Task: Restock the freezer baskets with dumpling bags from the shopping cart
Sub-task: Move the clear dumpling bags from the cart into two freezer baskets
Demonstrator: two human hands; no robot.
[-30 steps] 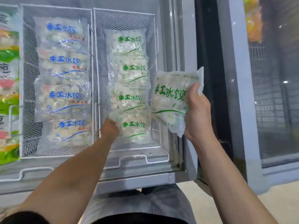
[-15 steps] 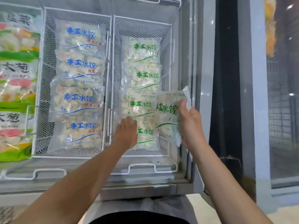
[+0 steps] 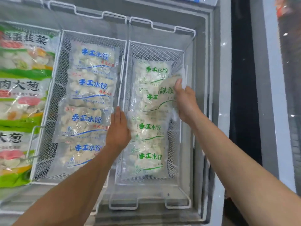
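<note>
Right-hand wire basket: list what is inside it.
The right basket holds a column of four green-lettered dumpling bags. The right hand lowers a fifth bag over them. Anything beneath is hidden.

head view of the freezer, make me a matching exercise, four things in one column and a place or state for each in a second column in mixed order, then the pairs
Column one
1. clear dumpling bag with green print held up
2. clear dumpling bags with blue print
3. left hand
4. large colourful green-banded bags

Column two
A. stacked in the left white wire mesh basket
B. flat against the stack in the right wire mesh basket
C. gripped by the right hand
D. far left, outside both mesh baskets

Pairs: 1-C, 2-A, 3-B, 4-D
</note>
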